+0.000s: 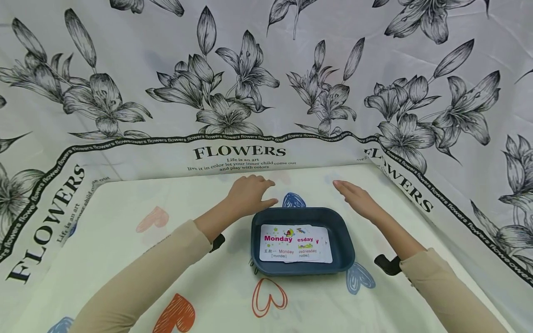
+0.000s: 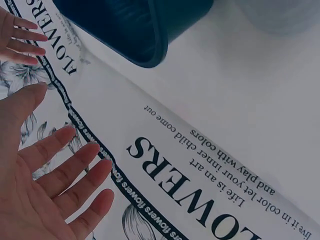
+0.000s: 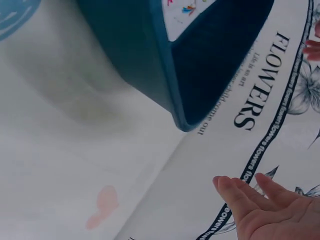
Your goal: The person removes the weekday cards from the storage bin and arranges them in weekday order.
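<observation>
A dark blue tray (image 1: 301,269) stands on the table in the head view, with several white cards (image 1: 272,252) lying overlapped inside it. The top card reads "Monday"; parts of other day names show beside it. Beyond the tray's far left corner is my left hand (image 1: 250,196), its fingers spread and holding nothing, as the left wrist view also shows. My right hand (image 1: 357,200) is raised past the far right corner, fingers extended and nothing in them. Both hands are apart from the tray.
A white cloth with printed hearts (image 1: 269,297) covers the table. Behind it and along both sides hangs a flower-printed curtain (image 1: 239,155) with a black lettered band. Dark wrist bands (image 1: 387,265) sit on both arms.
</observation>
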Tool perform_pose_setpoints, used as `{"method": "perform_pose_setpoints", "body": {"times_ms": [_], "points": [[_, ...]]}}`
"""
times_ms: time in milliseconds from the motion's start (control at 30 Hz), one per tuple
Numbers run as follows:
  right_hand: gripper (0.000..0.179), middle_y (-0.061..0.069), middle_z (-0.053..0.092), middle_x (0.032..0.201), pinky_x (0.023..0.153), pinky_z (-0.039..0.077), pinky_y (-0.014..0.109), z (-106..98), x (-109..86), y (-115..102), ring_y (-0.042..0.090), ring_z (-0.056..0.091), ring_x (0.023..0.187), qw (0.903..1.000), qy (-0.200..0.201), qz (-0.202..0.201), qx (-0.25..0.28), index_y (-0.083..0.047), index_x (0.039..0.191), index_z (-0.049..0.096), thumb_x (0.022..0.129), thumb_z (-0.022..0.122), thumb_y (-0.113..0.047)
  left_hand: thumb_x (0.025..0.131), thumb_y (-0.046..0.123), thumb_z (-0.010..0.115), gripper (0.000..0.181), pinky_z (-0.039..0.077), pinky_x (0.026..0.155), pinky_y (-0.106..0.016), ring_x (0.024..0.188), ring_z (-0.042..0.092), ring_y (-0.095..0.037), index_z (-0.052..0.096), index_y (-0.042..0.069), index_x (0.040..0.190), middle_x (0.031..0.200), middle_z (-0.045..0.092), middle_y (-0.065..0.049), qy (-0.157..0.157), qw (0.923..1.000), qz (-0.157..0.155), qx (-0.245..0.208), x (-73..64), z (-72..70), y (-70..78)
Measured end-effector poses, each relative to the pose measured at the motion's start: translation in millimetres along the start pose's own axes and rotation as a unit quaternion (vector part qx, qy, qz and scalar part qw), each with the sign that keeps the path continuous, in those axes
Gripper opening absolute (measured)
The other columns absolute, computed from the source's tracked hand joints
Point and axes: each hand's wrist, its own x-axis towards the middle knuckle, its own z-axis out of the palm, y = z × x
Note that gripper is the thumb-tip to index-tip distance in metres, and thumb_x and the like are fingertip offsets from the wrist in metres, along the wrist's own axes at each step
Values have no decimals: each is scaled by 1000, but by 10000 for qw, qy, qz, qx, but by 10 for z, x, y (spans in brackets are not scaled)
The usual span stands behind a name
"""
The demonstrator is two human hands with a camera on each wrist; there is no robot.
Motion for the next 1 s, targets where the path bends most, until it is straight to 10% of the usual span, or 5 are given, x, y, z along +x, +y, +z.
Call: {"method": "perform_pose_setpoints", "body": {"times_ms": [1000], "points": [[46,32,42,132,81,52,38,249,-242,507,42,46,119,9919,-605,375,1055,13,133,36,97,45,-13,81,46,66,48,52,69,-29,89,63,-14,63,17,119,103,67,0,-999,9946,260,143,51,131,412]]}}
